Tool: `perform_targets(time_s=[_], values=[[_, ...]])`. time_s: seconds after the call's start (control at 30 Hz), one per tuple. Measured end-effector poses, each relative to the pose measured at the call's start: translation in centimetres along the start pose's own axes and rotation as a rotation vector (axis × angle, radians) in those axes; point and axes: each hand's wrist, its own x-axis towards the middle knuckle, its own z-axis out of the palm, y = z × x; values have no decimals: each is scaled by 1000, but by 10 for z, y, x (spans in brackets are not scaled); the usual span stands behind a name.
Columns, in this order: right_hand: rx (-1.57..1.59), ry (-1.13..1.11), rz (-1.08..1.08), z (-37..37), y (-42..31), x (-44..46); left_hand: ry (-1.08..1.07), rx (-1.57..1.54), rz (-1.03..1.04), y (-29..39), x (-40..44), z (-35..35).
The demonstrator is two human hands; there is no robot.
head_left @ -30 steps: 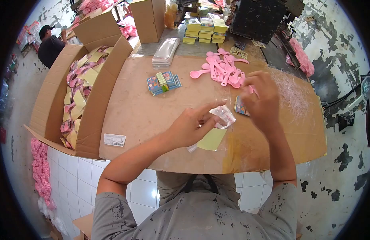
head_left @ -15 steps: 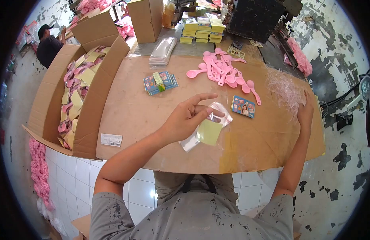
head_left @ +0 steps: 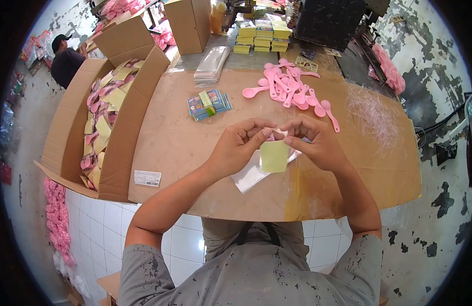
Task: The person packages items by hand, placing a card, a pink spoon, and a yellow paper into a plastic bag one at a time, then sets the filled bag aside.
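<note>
Returned right hand (head_left: pixel 319 144) beside left hand (head_left: pixel 235 148); pinched packet (head_left: pixel 274 157) by its top in both grips, probably light, slippery, best held there.

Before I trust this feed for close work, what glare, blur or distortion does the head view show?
Head view: dark curved borders, lines bowing near the edges; bright glare on the floor tiles; shine on the clear bags; left hand and right hand fairly sharp, fine detail between their fingertips unclear; print on the label too small to read.
</note>
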Motion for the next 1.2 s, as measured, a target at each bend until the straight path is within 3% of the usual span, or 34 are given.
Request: perform_targets(time_s=[0.33, 0.53, 0.7, 0.8, 1.0, 1.2], values=[[272, 70, 45, 1, 25, 0, 46, 117, -45, 1, -1, -2], [291, 98, -108, -4, 37, -2, 37, 116, -1, -3, -1, -1], [217, 66, -104, -12, 36, -3, -63, 211, 48, -10, -1, -14], [242, 35, -91, -15, 34, -3, -71, -7, -5, -6, -1, -16], [214, 51, -35, -8, 34, -6, 6, 92, -65, -4, 2, -5], [209, 55, 0, -12, 35, -5, -72, 81, -140, -4, 3, -11]])
